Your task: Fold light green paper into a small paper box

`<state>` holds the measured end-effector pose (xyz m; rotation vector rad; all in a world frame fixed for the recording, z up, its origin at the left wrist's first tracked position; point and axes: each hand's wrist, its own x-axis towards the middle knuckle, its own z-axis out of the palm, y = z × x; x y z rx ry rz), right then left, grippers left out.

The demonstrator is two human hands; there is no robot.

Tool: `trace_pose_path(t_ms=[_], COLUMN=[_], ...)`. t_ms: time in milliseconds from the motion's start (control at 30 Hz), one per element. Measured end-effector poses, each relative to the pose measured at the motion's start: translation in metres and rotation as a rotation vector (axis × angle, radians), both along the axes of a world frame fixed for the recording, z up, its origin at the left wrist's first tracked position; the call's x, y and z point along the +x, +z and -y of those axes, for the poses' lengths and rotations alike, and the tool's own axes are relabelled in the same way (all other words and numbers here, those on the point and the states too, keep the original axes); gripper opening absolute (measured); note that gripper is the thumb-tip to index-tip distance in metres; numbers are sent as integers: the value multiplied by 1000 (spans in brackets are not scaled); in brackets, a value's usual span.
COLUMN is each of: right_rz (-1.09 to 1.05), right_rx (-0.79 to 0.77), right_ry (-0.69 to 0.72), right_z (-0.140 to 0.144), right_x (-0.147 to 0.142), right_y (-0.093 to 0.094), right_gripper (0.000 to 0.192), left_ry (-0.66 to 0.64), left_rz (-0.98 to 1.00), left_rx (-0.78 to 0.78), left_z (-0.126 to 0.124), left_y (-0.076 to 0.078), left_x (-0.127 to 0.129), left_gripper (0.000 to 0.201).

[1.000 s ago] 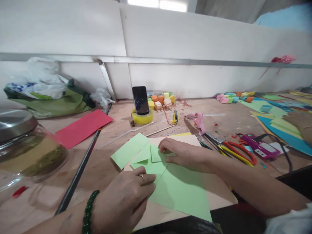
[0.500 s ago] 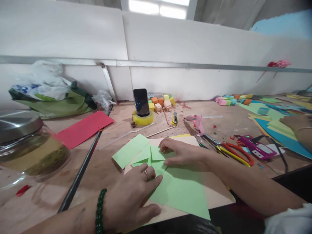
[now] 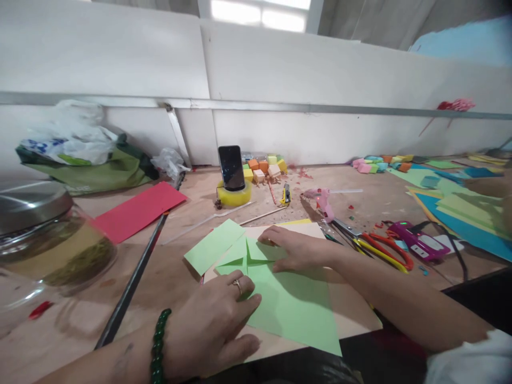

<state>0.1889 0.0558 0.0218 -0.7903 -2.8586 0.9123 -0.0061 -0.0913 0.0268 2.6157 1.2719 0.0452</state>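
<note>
A light green paper sheet (image 3: 294, 312) with folded flaps lies on a beige card (image 3: 352, 306) at the table's front edge. My left hand (image 3: 218, 325), with a ring and a green bead bracelet, presses flat on the sheet's near left part. My right hand (image 3: 294, 248) rests on the folded flaps at the sheet's far corner, fingers pressing the crease. A second green paper piece (image 3: 214, 245) lies just left of the folds.
Left stand a glass jar (image 3: 48, 240), a red paper strip (image 3: 140, 210) and a long dark rod (image 3: 132, 282). Behind are a phone on a tape roll (image 3: 232, 176), foam cubes (image 3: 264, 164), a cutter (image 3: 285, 194), a pink glue gun (image 3: 323, 200), scissors (image 3: 380, 248). Another person's hand (image 3: 486, 186) is over coloured sheets at right.
My left hand has slid slightly forward and flattened on the sheet. My right hand's fingers shifted a little along the fold. The other person's hand at right drew back toward the edge.
</note>
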Motion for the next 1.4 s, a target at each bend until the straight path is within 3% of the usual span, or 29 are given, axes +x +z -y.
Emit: trace_pose_path(t_ms=[233, 433, 633, 767, 900, 1067, 1200, 1300, 1400], right_rz=[0, 1, 39, 41, 16, 34, 40, 42, -18], right_rx=[-41, 87, 23, -9, 30, 111, 45, 16, -23], right_ry=[110, -103, -45, -3, -23, -89, -67, 28, 124], right_z=[-6, 13, 3, -2, 9, 20, 9, -2, -6], right_x=[5, -6, -2, 2, 0, -6, -1, 5, 5], right_y=[5, 1, 1, 5, 4, 1, 1, 5, 6], right_gripper=[56, 80, 73, 68, 84, 93, 83, 69, 44], left_ry=[3, -71, -111, -66, -6, -19, -37, -29, -46], left_rz=[44, 9, 28, 76, 107, 96, 50, 69, 194], left_rx=[0, 48, 63, 39, 39, 27, -3, 1, 68], left_z=[-2, -1, 2, 0, -4, -2, 1, 3, 1], left_y=[4, 1, -1, -3, -6, -4, 1, 1, -6], left_x=[-4, 0, 0, 1, 3, 5, 6, 5, 0], left_gripper=[11, 12, 10, 14, 29, 16, 15, 16, 16])
